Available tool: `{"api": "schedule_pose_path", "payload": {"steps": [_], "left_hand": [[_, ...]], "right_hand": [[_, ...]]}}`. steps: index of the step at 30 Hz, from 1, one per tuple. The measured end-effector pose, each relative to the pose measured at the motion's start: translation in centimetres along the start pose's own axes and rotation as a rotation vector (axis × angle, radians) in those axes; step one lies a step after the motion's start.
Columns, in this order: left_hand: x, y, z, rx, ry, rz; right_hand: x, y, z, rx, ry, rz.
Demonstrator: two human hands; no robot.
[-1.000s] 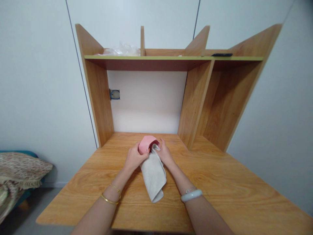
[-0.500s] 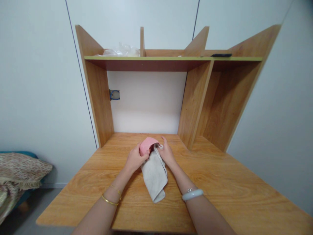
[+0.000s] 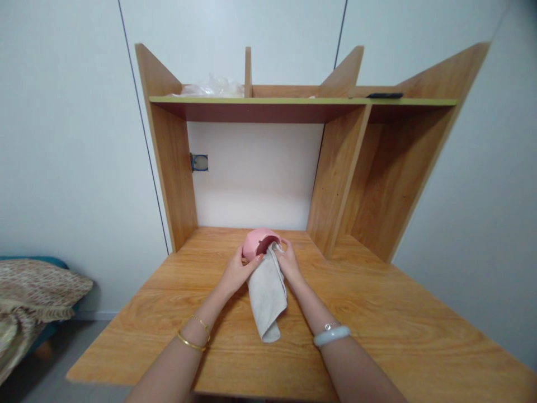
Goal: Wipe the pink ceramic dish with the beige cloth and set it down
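A pink faceted, bowl-like container (image 3: 253, 244) is tilted above the desk, its darker opening facing me and to the right. My left hand (image 3: 239, 272) grips its left side, thumb at the lower rim. A light grey cloth (image 3: 267, 296) hangs down from the opening, its upper part bunched at the rim. My right hand (image 3: 287, 261) is closed on that upper part, against the container's right edge. Some of the right fingers are hidden behind the cloth and rim.
The wooden desk (image 3: 361, 313) carries a shelf unit (image 3: 335, 184) at its back. On the upper shelf lie a clear plastic bag (image 3: 216, 87) and a flat black object (image 3: 385, 95). A wall socket box (image 3: 200, 163) sits at left. A patterned blanket (image 3: 37, 285) covers blue furniture at far left.
The container has turned so that more of its opening faces me. Both hands and the cloth have shifted slightly, with the right fingers now closer around the rim.
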State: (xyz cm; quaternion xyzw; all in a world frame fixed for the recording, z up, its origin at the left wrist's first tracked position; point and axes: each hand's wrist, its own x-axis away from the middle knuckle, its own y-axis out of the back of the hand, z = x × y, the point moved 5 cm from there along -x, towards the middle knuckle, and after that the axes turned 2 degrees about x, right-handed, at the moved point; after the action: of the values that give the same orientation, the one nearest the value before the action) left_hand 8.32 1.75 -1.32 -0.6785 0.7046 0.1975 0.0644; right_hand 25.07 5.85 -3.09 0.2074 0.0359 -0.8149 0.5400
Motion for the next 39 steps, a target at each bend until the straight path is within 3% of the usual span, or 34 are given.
{"api": "schedule_pose_path", "payload": {"steps": [4, 10, 17, 22, 31, 39], "left_hand": [[-0.1, -0.2, -0.1, 0.076, 0.006, 0.021], [-0.5, 0.3, 0.1, 0.021, 0.039, -0.076], [-0.4, 1.1, -0.4, -0.198, -0.052, -0.142], [-0.2, 1.2, -0.6, -0.262, -0.085, -0.138], [0.4, 0.8, -1.5, -0.418, -0.104, -0.089], [0.1, 0.7, -0.7, -0.327, -0.069, -0.055]], "right_hand": [[0.0, -0.5, -1.0, -0.108, -0.102, 0.006], [0.5, -1.7, -1.8, -0.156, -0.224, 0.099], [0.3, -1.0, -0.8, 0.178, -0.029, 0.074], [0.5, -0.3, 0.2, 0.352, 0.036, 0.073], [0.4, 0.5, 1.0, 0.405, 0.078, 0.085], [0.6, 0.1, 0.7, 0.285, 0.084, 0.131]]}}
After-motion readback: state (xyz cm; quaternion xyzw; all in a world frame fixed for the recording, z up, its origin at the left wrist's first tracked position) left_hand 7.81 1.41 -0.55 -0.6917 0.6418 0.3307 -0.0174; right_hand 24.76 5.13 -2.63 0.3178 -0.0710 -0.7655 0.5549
